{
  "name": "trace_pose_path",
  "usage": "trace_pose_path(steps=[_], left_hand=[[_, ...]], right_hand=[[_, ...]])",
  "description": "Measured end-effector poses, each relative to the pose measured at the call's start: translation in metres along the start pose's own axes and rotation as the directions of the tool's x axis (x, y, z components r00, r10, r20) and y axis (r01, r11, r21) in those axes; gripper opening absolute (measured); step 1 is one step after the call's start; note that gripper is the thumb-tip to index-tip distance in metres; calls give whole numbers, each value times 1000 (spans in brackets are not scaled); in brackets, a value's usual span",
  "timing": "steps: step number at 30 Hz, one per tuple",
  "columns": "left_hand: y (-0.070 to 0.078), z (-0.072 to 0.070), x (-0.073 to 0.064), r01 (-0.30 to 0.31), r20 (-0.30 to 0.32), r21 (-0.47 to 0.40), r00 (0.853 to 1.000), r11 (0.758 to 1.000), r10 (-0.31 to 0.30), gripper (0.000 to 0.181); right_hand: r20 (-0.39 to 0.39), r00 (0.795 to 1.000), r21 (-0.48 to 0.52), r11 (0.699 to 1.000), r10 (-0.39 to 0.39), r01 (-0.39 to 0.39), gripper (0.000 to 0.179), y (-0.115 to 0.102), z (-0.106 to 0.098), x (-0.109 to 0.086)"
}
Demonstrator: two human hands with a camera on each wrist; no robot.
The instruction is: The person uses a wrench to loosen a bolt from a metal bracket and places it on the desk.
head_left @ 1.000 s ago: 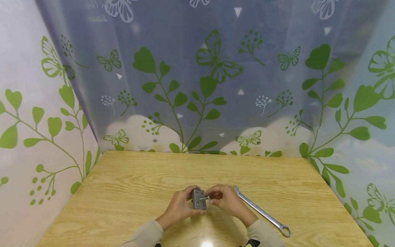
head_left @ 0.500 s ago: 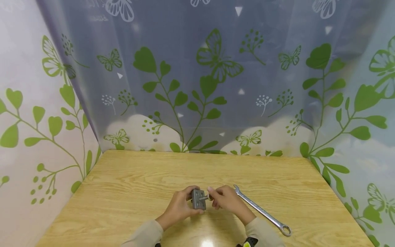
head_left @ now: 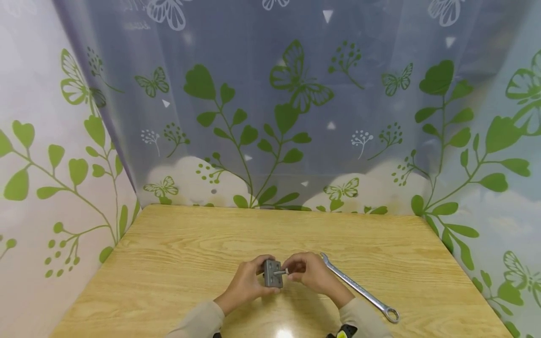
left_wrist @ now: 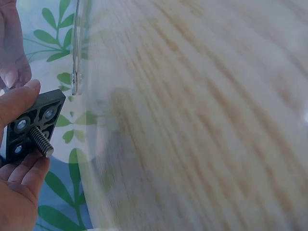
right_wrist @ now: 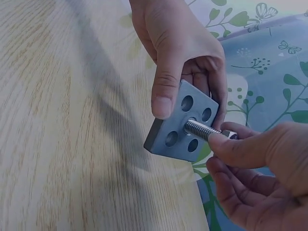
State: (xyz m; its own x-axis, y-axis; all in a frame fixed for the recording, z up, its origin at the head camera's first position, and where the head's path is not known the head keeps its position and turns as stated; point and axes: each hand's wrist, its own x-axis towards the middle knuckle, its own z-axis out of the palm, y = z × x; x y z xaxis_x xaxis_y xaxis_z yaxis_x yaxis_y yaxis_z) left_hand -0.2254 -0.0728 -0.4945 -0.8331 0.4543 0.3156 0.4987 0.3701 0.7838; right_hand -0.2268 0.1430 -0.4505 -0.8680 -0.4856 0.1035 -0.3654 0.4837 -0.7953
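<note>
My left hand (head_left: pixel 247 281) grips a grey square plate (head_left: pixel 270 267) by its edges, thumb on one side and fingers on the opposite side. A bolt (right_wrist: pixel 202 130) passes through the plate's centre, among several round holes. Its threaded end (left_wrist: pixel 42 140) sticks out of the ribbed far face in the left wrist view. My right hand (head_left: pixel 310 272) pinches the bolt near its hex head (right_wrist: pixel 230 134) with thumb and forefinger; in the right wrist view the fingertips partly cover the head. Both hands hold the work above the wooden table (head_left: pixel 190 244).
A combination wrench (head_left: pixel 356 285) lies slantwise on the table just right of my right hand, its ring end (head_left: pixel 391 315) toward me. Curtains (head_left: pixel 270 117) printed with leaves and butterflies stand behind the table and on both sides.
My right thumb and fingers have shifted around the bolt head, thumb raised half a second ago and lower now. The left hand and plate stay nearly still; the wrench has not moved.
</note>
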Motion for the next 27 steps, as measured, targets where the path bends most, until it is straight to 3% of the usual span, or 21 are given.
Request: trace_pose_path(steps=[9,16,23,27], left_hand=[[3,0,2,28,10,-1,1000,1000,-28,69],[-3,-1,0,32,3,-16,999,999,-32,69],[-6,1,-1,20,-8,3,1000,1000,-20,68],[-5,1,-1,36,-3,4,999,999,-36,68]], right_hand=[[9,1000,35,999,-2,1,23,1,-1,0],[127,990,25,998,54,-58,42,5,1,-2],[61,988,74,987,140,-144,54,2,5,-1],[22,990,64,988,138,-139,48,1,7,1]])
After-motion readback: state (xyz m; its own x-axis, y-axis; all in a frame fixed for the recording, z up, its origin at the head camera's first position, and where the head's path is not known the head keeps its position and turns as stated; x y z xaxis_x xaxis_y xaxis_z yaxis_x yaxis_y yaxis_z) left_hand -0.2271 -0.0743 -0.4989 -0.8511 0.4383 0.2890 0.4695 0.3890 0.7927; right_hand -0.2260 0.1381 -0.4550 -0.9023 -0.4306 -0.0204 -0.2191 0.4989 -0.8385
